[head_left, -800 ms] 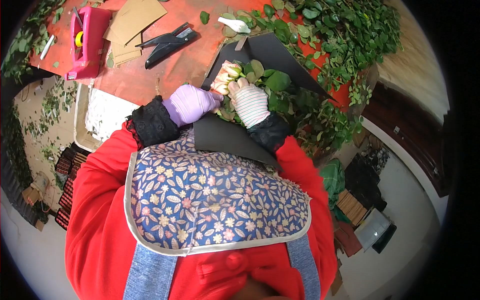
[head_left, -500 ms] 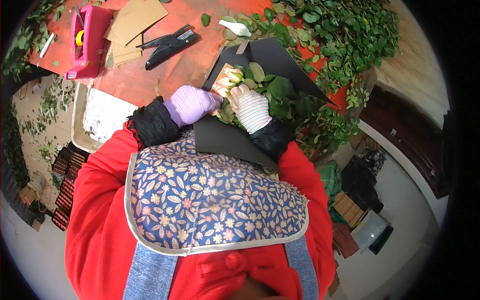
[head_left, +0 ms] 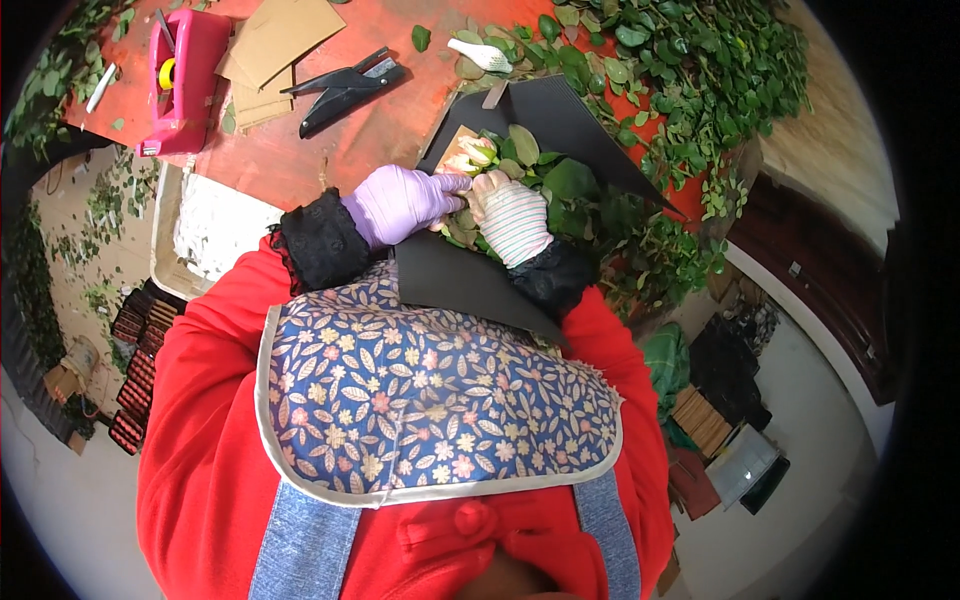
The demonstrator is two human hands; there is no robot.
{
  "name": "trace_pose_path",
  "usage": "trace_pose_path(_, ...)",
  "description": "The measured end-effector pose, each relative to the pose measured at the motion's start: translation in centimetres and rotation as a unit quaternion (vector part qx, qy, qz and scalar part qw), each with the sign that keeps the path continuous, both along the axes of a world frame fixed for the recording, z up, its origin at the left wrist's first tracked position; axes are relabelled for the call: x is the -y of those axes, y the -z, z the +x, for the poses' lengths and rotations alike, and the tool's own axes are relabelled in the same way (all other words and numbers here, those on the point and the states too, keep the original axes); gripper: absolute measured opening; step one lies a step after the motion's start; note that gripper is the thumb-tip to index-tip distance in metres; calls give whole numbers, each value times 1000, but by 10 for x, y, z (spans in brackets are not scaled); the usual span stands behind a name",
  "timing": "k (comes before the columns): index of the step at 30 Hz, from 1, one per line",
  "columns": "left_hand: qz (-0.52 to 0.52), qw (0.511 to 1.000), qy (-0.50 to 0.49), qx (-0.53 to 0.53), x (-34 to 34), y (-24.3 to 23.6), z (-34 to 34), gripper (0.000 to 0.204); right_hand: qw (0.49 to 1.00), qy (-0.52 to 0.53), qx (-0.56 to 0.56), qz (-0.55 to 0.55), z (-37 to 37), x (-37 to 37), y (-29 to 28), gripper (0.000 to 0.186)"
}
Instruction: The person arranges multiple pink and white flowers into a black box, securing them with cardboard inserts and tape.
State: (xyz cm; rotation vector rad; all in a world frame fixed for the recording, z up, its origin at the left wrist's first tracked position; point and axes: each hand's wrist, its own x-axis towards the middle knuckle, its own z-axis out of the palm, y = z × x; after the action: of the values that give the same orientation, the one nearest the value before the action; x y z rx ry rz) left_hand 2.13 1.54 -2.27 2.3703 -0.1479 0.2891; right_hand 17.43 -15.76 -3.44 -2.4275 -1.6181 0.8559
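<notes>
My left hand (head_left: 410,206), in a purple glove, is closed at the pale pink roses (head_left: 466,152), its fingertips meeting those of my right hand; what it grips is hidden. My right hand (head_left: 508,216), in a striped fingertip-less glove, has its fingers bent closed over the leafy rose bunch (head_left: 568,188). Behind the rose heads shows a piece of brown card (head_left: 447,147). The bunch lies on black wrapping sheet (head_left: 625,160), whose lower flap (head_left: 460,290) reaches over the floral apron (head_left: 430,400).
On the red tabletop (head_left: 270,160) are a pink tape dispenser (head_left: 200,60), brown cards (head_left: 280,35), a black stapler (head_left: 345,90), a white mesh piece (head_left: 478,55) and heaped leaves (head_left: 700,50). A white-filled tray (head_left: 205,230) is left of me; dark crates (head_left: 140,350) stand below.
My left hand has shifted slightly right, its fingers now higher and closer to my right fingers at the rose heads. My right hand stays at the bunch.
</notes>
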Motion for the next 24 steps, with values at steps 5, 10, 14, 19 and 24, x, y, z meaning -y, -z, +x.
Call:
trace_pose_path(5, -55, 975, -20, -215, 6, -4, -1, 29, 993, -88, 74, 1, 3, -10, -23, 13)
trace_pose_path(10, -76, 963, -41, -253, 8, -13, 2, 31, 991, -90, 54, 84, 20, -30, -85, 9)
trace_pose_path(14, -78, 958, -33, -272, 4, -21, 4, 33, 991, -17, 77, 108, 31, -30, -81, 27)
trace_pose_path(19, -61, 974, -17, -218, 2, -15, 2, 33, 710, 383, -569, 161, 35, -22, -60, 4)
trace_pose_path(24, -76, 969, -61, -226, 7, -12, 0, 33, 989, -84, 61, 105, 36, -2, -128, 8)
